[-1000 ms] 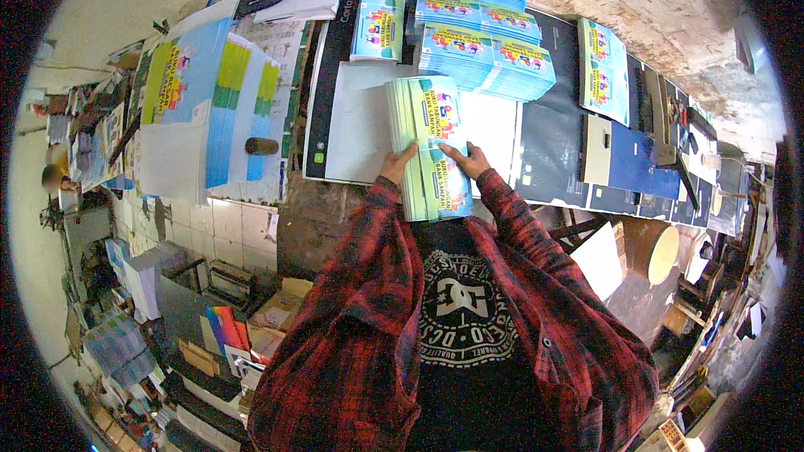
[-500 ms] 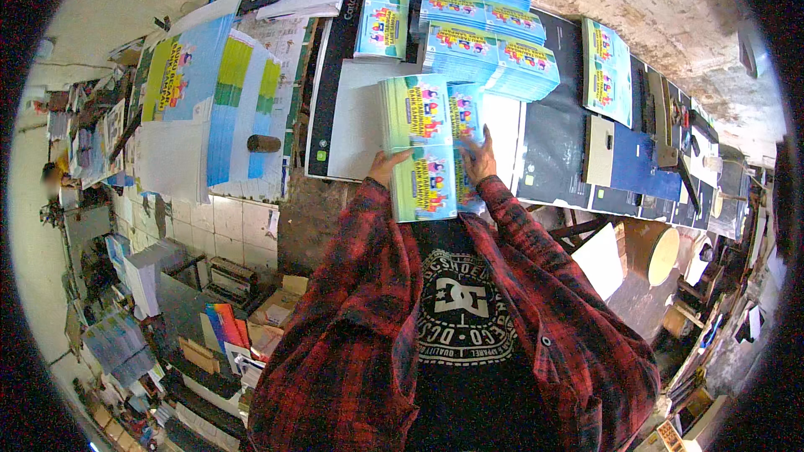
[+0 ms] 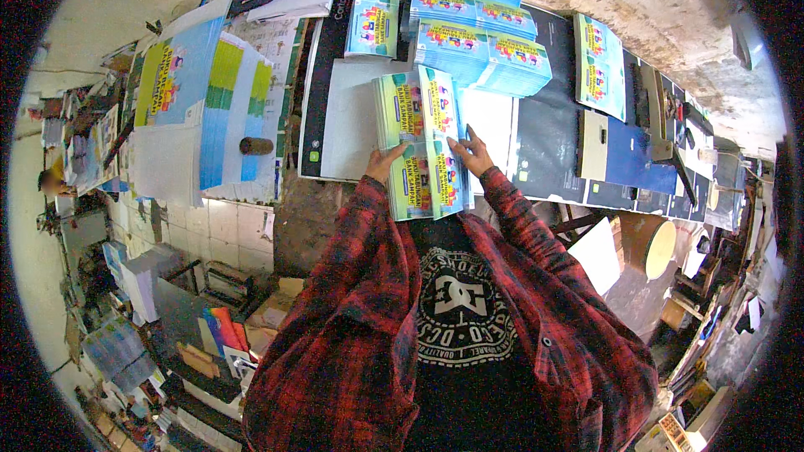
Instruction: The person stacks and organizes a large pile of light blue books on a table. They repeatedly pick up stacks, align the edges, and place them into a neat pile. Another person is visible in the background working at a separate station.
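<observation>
A stack of printed covers (image 3: 412, 169), green, yellow and light blue with small cartoon figures, is between my hands at the near edge of the worktable. My left hand (image 3: 385, 162) grips its left edge, thumb on top and fingers underneath or beside it. At the right side, my right hand (image 3: 471, 154) pinches a raised cover (image 3: 439, 105) by its right edge, with the index finger extended. That cover stands tilted against the rest. Whether it is one sheet or several I cannot tell. Behind, piles of matching covers (image 3: 484, 54) stand close together.
More covers lie at the back left (image 3: 373, 12) and to the right (image 3: 600, 67). White boards (image 3: 356, 109) lie under the stack. On the left table are large fanned sheets (image 3: 172, 138) and a brown cylinder (image 3: 256, 146). A blue board (image 3: 641, 169) and metal bar (image 3: 687, 184) lie right.
The right-hand covers, lower and partly behind the left ones before, now show a raised, tilted front. My right hand has shifted slightly left onto their edge. My left hand keeps its grip.
</observation>
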The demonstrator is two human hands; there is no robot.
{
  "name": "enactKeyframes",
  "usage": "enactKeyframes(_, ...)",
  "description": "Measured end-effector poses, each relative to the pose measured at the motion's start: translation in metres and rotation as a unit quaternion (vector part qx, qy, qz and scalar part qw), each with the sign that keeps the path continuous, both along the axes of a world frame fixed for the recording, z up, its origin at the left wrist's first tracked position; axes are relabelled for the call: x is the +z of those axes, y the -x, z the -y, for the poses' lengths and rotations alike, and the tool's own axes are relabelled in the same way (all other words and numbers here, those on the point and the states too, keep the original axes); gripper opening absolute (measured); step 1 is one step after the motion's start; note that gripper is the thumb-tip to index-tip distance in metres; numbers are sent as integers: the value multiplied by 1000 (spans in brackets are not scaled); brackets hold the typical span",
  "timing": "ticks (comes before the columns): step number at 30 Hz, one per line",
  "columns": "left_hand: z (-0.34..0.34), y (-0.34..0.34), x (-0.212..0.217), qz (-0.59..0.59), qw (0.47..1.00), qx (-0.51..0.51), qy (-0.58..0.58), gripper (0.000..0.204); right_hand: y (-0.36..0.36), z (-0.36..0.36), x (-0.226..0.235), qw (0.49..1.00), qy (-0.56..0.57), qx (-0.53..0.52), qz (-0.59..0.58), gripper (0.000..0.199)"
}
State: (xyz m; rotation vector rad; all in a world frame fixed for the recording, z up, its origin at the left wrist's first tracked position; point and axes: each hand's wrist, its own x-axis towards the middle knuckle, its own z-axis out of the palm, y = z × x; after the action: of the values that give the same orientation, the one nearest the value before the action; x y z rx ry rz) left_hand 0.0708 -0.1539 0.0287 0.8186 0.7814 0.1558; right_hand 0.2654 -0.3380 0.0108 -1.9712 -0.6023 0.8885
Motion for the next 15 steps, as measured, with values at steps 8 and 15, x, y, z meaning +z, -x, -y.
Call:
enactKeyframes(8, -3, 11, 8, 9, 999, -40, -33, 42, 31, -21, 41, 984, 146, -56, 88, 114)
enactKeyframes(15, -14, 41, 29, 49, 998, 39, 7, 37, 28, -21, 55, 976, 198, -26, 89, 93)
